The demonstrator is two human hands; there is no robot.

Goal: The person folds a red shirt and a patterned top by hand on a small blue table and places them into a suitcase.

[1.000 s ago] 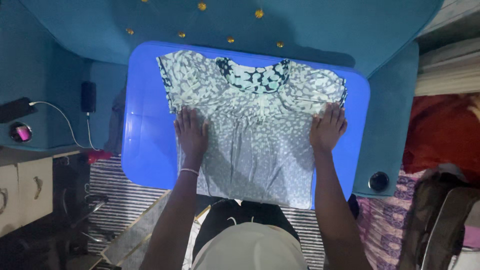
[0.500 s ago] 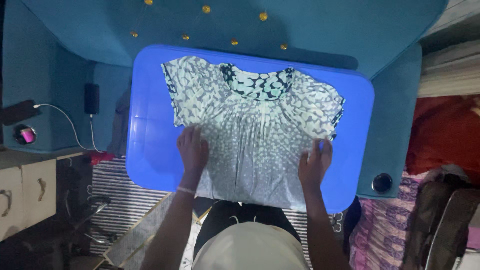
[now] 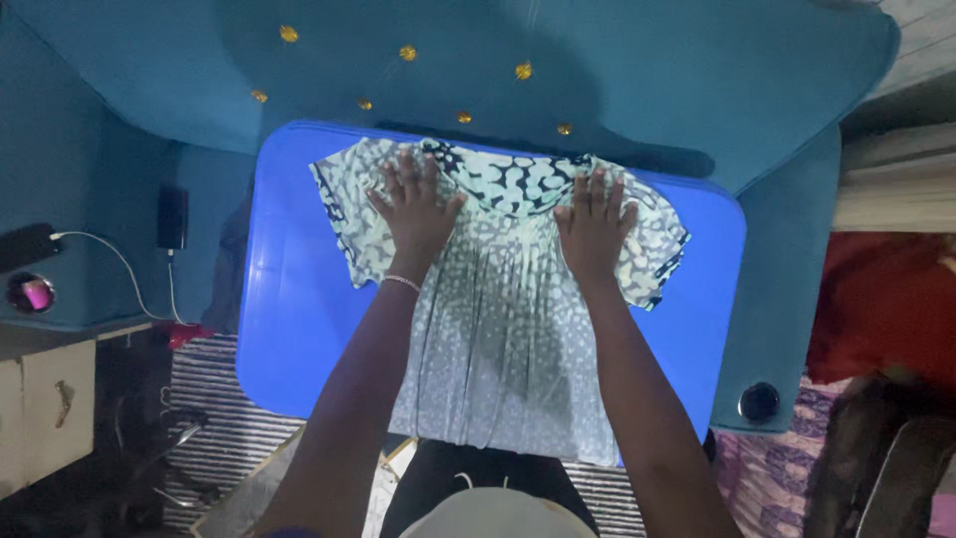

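Both hands flat | left hand (image 3: 416,206), right hand (image 3: 594,222) | on blouse (image 3: 508,299)

Both arms are bare all the way up, no sleeves showing anywhere in the shot. The left hand (image 3: 416,204) has a thin pale beaded bracelet (image 3: 402,282) around the wrist, left of centre. The right hand (image 3: 594,224) has nothing on it. At the bottom middle there's dark black clothing with a thin white cord, plus a pale rounded bit below it

No packages, labels, signs or lit screens can be made out anywhere here.
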